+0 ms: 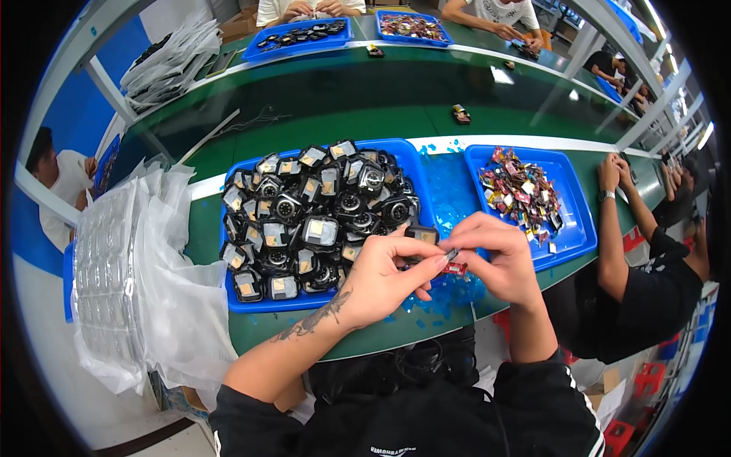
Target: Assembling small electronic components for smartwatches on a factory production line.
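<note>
Over the front edge of the bench both my hands meet, closed in a pinch. My left hand grips a black watch case between thumb and fingers. My right hand pinches a small dark piece close to my left thumb, and a small red part shows just below the fingertips; how these pieces join is hidden. Left of my hands, a blue tray is heaped with black watch cases. Beyond my right hand, another blue tray holds a pile of small red, yellow and silver parts.
Blue film scraps litter the bench between the trays. Clear plastic blister trays in film stack at the left. A green conveyor belt carries a few small parts. A co-worker's arms are close on the right; others work across the belt.
</note>
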Tool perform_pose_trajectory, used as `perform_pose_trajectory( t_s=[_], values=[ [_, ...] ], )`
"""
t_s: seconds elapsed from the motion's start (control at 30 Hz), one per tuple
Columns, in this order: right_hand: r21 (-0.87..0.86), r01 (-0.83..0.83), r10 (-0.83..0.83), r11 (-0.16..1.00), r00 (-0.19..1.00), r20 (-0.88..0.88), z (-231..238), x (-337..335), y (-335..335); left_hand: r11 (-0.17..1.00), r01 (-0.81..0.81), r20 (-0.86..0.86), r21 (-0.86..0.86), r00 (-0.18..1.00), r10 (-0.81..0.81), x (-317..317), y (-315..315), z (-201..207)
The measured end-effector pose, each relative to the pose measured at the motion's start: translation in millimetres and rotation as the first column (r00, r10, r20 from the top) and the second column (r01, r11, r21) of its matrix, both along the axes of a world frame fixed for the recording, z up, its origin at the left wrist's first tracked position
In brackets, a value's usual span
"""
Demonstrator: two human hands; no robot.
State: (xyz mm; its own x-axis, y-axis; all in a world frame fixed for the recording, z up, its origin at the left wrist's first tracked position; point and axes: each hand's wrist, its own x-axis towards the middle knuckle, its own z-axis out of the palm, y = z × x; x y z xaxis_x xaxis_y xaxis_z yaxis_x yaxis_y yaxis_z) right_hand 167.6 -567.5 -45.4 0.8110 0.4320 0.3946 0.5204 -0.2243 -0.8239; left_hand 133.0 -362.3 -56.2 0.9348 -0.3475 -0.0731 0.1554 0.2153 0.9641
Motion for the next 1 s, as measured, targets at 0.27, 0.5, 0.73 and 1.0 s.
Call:
perform_pose_trajectory(
  t_s=[0.27,0.5,0.73,1.0],
  values=[
    [0.346,-0.149,0.225,0.926,0.956,-0.19,-5,-6,-4,0.975,0.211,-0.032,-0.069,0.976,-0.213,0,3,-8],
    [0.006,0.113,-0.113,0.994,0.993,-0.027,11,-17,5,0.976,-0.188,0.142,-0.112,0.969,0.203,2,-6,-11],
    [-0.053,0.259,-0.249,0.964,0.957,0.148,8,-18,37,0.982,-0.071,0.074,-0.174,0.994,0.085,-3,-7,-12],
    [-0.066,0.229,-0.225,0.971,0.972,0.07,18,-16,37,0.99,-0.024,0.171,-0.138,0.984,0.048,-5,-3,-17]
  ],
)
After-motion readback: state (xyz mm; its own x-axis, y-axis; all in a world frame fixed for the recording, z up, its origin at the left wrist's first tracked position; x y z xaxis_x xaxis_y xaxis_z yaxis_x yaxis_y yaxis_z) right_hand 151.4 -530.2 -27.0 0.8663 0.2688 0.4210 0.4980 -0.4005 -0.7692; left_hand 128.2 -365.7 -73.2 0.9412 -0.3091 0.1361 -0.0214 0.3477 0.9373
